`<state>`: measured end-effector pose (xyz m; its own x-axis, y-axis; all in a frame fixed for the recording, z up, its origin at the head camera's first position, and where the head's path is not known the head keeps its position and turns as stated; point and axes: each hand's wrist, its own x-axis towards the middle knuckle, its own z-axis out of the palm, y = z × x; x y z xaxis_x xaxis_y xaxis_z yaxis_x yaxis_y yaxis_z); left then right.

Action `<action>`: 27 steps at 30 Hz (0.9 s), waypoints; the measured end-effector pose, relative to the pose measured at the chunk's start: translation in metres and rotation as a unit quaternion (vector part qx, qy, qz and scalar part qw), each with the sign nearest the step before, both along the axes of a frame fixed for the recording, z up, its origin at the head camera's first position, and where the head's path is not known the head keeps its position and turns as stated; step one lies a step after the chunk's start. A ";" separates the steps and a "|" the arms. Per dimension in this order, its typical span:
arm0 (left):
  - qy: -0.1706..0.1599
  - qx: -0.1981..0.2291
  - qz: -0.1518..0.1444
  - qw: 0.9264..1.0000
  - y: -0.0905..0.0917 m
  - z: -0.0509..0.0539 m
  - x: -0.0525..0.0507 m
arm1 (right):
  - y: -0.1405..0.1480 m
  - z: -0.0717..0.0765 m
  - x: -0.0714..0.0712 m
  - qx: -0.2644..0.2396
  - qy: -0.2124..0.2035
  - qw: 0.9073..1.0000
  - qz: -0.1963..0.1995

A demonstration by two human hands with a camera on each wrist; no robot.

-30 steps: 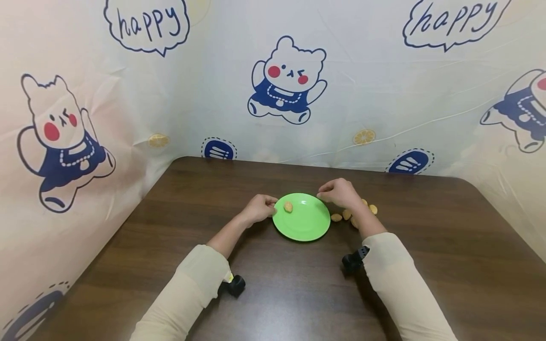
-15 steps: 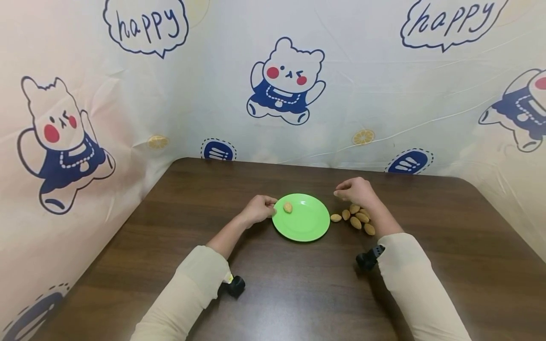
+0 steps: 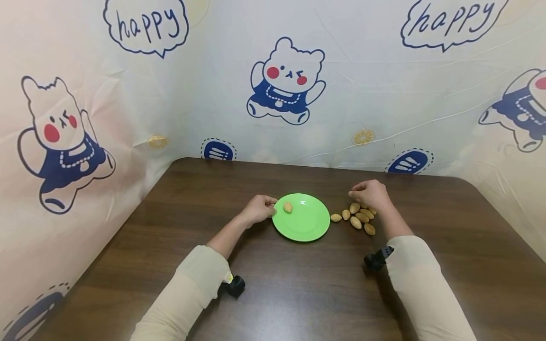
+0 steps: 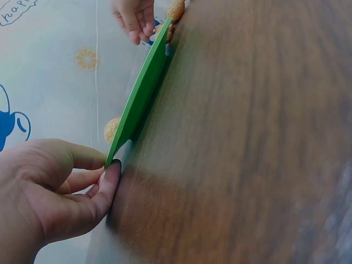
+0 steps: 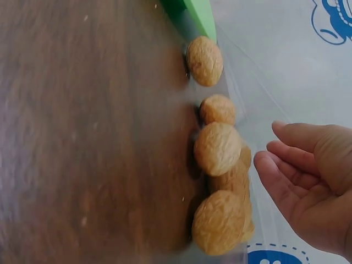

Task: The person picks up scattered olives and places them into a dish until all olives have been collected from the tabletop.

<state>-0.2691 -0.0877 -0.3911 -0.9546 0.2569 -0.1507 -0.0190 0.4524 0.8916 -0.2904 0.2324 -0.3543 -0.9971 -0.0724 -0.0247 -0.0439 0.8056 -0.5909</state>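
- Your left hand (image 3: 257, 210) grips the left rim of the green plate (image 3: 304, 223); the left wrist view has digits above and below the edge.
- The plate sits on the brown table (image 3: 256, 298), around the middle, right side up.
- One tan nut (image 3: 287, 207) on the plate, far left part, near your left fingers.
- Your right hand (image 3: 372, 193) is released: fingers relaxed and bent, a gap between thumb and fingertips, nothing held.
- It hovers over the far side of the loose nuts (image 3: 356, 222), apart from them in the right wrist view.
- Loose nuts lie right of the plate, bunched, some touching; a few at the far side are partly hidden, so you can't get a firm count.
- The leftmost nut (image 3: 336, 218) of that bunch is just beside the plate's right rim; cannot tell if they touch.
- You wear pale sleeves (image 3: 187, 282), with black wrist cameras (image 3: 235, 286) near the cuffs.
- Behind the table's far edge: a pale backdrop (image 3: 213, 85) with winking bear figures (image 3: 279, 98) and "happy" bubbles (image 3: 147, 23).
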 end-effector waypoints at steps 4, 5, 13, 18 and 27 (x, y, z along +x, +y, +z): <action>-0.001 0.001 0.001 1.000 0.000 0.001 0.000 | 0.003 -0.001 0.002 0.010 0.011 1.000 -0.027; -0.001 0.002 0.001 1.000 -0.001 0.001 0.000 | 0.004 -0.001 0.002 0.015 0.016 0.999 -0.033; 0.003 0.003 0.000 1.000 0.000 0.000 0.000 | 0.012 -0.003 0.002 0.058 0.022 0.996 -0.064; 0.003 0.004 -0.002 1.000 -0.001 -0.001 -0.001 | 0.017 -0.003 0.001 0.066 0.001 0.996 -0.062; 0.006 0.004 -0.005 1.000 0.000 -0.001 -0.001 | 0.021 -0.004 0.000 0.065 -0.052 0.995 -0.047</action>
<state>-0.2698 -0.0882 -0.3919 -0.9539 0.2669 -0.1373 -0.0041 0.4458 0.8951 -0.2900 0.2534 -0.3580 -0.9908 0.0313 -0.1314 0.0910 0.8734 -0.4784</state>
